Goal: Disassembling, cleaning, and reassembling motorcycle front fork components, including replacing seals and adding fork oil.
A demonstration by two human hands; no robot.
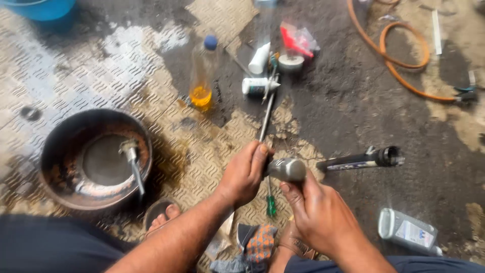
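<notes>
At the far left a round, rusty metal pan (60, 167) sits on the ribbed steel floor plate (45, 86), a small metal part (132, 163) leaning inside it. Beyond stands a clear plastic bottle (203, 76) with a little amber oil at the bottom. The left hand (244, 174) is curled tight around one end of a grey metal tube (287, 169), thumb on top. The right hand (318, 212) pinches the tube from below with its fingers closed. The tube's black, glossy end (374, 158) sticks out rightward above the gritty floor. A grey plastic oil bottle (409, 231) lies on its side at the right.
</notes>
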